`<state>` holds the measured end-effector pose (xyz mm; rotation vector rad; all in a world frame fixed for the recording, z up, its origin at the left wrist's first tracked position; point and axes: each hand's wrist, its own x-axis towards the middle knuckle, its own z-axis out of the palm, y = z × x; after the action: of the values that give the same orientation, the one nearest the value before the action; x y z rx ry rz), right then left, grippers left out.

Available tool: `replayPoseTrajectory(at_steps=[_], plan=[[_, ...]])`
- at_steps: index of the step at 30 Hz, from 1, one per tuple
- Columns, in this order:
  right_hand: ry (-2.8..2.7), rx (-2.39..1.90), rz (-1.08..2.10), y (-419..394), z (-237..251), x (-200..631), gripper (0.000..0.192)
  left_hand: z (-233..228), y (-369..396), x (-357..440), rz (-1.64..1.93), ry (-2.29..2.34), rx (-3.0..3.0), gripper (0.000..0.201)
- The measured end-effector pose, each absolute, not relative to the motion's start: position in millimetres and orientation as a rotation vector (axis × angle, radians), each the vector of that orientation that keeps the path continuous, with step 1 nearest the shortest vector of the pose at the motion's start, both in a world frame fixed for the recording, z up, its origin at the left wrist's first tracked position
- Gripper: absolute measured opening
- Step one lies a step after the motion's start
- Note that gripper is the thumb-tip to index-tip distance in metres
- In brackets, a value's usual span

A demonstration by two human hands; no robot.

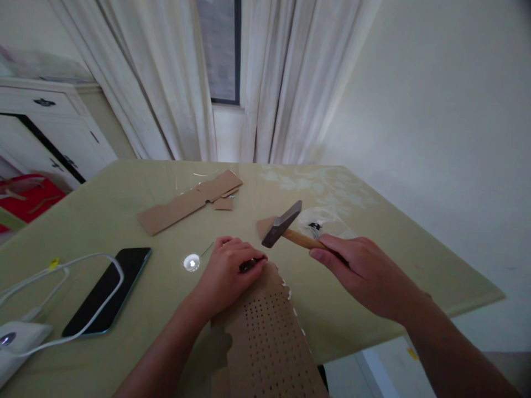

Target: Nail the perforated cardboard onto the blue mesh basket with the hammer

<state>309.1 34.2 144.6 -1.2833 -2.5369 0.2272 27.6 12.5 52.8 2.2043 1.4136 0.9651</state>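
My right hand [357, 265] grips the wooden handle of a hammer [282, 223], its thumb and forefinger along the handle. The steel head is up in the air, just beyond and right of my left hand [234, 271]. My left hand is closed at the far end of a perforated piece of cardboard [269, 315]. Between its thumb and forefinger shows a small dark thing [249, 265], mostly hidden. Rows of small holes cover the cardboard, whose right edge is torn and whitish. It reaches toward me past the table's near edge.
Cardboard strips [186, 204] lie toward the back left. A clear plastic bag [327, 221] with something black in it lies behind the hammer. At left are a phone [110, 290], a white cable [87, 334] and a white device [20, 342].
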Motion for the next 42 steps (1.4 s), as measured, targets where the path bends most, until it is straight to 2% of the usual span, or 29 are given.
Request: replayPoseTrajectory(at_steps=[7, 13, 18, 24, 30, 36, 42], plan=[[-2.612, -1.283, 0.207, 31, 140, 308, 0.042, 53, 13, 27, 0.964, 1.404, 2.202, 0.014], [-2.535, -1.272, 0.197, 29, 142, 312, 0.055, 53, 13, 27, 0.969, 1.381, 2.196, 0.013], [-2.621, -1.262, 0.157, 27, 138, 309, 0.048, 54, 12, 27, 0.934, 1.369, 2.212, 0.022], [-2.506, -1.272, 0.199, 28, 142, 309, 0.051, 53, 13, 26, 0.942, 1.361, 2.181, 0.018], [-2.615, -1.261, 0.123, 28, 136, 306, 0.045, 53, 13, 25, 0.947, 1.338, 2.159, 0.019], [-2.557, -1.269, 0.119, 27, 137, 307, 0.053, 55, 12, 26, 0.951, 1.347, 2.124, 0.02], [-2.607, -1.284, 0.122, 25, 134, 305, 0.049, 53, 13, 27, 0.947, 1.353, 2.126, 0.022]])
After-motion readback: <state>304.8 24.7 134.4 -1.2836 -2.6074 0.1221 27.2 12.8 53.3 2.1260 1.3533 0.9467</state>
